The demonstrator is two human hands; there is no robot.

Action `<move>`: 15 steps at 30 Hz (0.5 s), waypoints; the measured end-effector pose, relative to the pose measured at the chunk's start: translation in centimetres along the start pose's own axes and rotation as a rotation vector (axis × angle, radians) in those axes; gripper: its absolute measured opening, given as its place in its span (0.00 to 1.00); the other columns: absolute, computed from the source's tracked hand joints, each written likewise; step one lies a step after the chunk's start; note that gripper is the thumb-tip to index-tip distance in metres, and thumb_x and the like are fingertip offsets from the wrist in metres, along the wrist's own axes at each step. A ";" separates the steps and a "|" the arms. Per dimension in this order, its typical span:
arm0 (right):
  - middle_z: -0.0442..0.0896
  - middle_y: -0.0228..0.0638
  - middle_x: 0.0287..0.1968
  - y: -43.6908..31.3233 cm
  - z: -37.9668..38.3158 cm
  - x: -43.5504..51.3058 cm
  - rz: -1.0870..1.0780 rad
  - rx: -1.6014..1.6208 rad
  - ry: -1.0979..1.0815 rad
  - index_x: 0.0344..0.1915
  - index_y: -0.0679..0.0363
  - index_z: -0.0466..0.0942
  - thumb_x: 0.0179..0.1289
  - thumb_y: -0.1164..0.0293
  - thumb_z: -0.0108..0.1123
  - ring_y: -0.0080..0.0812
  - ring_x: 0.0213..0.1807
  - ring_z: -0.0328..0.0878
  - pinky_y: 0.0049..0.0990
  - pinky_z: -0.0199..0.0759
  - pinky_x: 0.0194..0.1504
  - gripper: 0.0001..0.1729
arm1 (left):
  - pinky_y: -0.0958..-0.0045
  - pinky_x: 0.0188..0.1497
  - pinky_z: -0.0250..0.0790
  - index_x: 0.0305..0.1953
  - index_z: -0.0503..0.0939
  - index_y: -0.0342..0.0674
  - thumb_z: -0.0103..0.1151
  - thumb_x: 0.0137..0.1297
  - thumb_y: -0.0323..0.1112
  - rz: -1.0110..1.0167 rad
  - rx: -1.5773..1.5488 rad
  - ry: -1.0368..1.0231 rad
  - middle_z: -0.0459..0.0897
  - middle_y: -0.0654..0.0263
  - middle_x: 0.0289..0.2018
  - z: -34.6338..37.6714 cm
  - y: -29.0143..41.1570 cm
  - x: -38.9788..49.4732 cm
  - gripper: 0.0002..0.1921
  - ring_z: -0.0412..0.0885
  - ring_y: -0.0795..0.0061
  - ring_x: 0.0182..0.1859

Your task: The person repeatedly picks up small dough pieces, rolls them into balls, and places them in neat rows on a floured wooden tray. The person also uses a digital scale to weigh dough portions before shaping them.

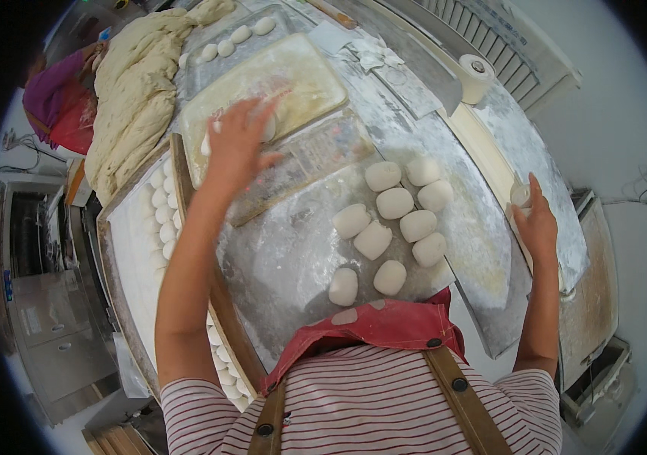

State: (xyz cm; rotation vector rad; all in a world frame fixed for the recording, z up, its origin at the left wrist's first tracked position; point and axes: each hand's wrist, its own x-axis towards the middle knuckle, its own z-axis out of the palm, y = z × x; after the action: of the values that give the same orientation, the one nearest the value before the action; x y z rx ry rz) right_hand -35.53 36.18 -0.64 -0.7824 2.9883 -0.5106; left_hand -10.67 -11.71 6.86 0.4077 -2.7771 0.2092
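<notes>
My left hand (238,142), blurred, is over a floury cream tray (309,65) with its fingers spread. White dough pieces (268,128) show beside its fingers and thumb; the palm side is hidden. At the far right, my right hand (538,222) has thumb and fingers around a pale dough piece (521,194) at the narrow conveyor belt (485,139). Several rounded dough pieces (394,203) lie loosely grouped on the floured metal table (283,267) before me. Two of them sit closest to my red apron (369,327).
A large dough mass (135,96) lies at the upper left, near another person's purple sleeve (62,85). The wood-edged tray (130,244) at left holds rows of dough balls. A pale roll (475,77) stands by the belt; a clear tray (232,62) with dough balls is behind.
</notes>
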 end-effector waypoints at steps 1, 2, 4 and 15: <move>0.84 0.51 0.50 1.1 0.6 0.6 0.001 -0.005 -0.026 0.74 0.46 0.64 0.62 0.60 0.67 0.53 0.50 0.84 0.42 0.77 0.50 0.40 | 0.44 0.70 0.58 0.65 0.76 0.56 0.78 0.48 0.39 0.067 -0.196 -0.086 0.76 0.59 0.63 -0.5 2.0 -0.4 0.38 0.72 0.55 0.66; 0.84 0.51 0.51 1.5 1.1 1.4 -0.002 -0.007 -0.057 0.74 0.46 0.64 0.61 0.60 0.67 0.53 0.50 0.84 0.42 0.77 0.51 0.41 | 0.41 0.70 0.56 0.66 0.75 0.58 0.78 0.48 0.39 0.130 -0.389 -0.176 0.75 0.59 0.64 -1.2 3.9 -1.2 0.39 0.71 0.55 0.66; 0.84 0.51 0.53 -0.5 0.7 4.1 -0.018 0.081 -0.282 0.73 0.48 0.66 0.62 0.61 0.66 0.52 0.50 0.84 0.40 0.77 0.51 0.38 | 0.49 0.64 0.62 0.67 0.73 0.55 0.80 0.41 0.34 0.374 -0.580 -0.249 0.75 0.56 0.63 0.7 7.6 -4.6 0.45 0.71 0.52 0.65; 0.85 0.41 0.52 -22.4 -9.5 10.9 -0.412 1.375 -0.128 0.65 0.62 0.72 0.74 0.61 0.57 0.31 0.36 0.87 0.26 0.81 0.42 0.25 | 0.60 0.56 0.75 0.59 0.80 0.57 0.64 0.55 0.27 0.187 -0.509 -0.324 0.78 0.60 0.56 5.4 13.4 -9.0 0.28 0.75 0.56 0.62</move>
State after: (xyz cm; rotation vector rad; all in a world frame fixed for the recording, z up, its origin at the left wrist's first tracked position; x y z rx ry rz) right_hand -35.25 15.47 16.16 -1.0532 1.5971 -1.9980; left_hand -8.14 2.26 -2.51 0.0532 -3.0324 -0.5614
